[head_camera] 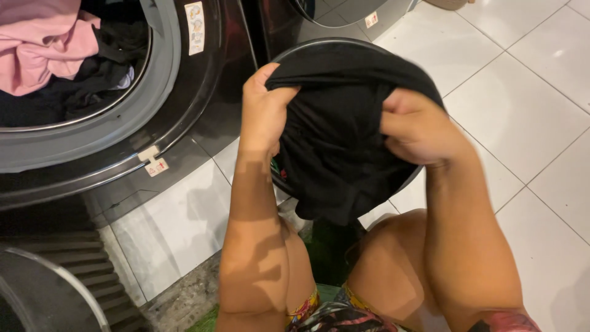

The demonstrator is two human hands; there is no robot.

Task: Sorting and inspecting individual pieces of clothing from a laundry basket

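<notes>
A black garment is held up in front of the open, round washer door, so that most of the door's rim and all of its glass are hidden behind the cloth. The left hand is closed on the garment's upper left edge, the fingers being tucked under the fabric and out of sight. The right hand is clenched on the right edge; it is blurred, and its fingertips cannot be made out. The garment's kind cannot be told.

The washer drum is cut off at the top left; inside it a pink cloth is seen lying on dark laundry. A tall white sticker is set on the dark front panel beside the opening, and a small white label with a red mark is stuck below the grey seal. A small white-and-red sticker is fixed on the second machine behind.
</notes>
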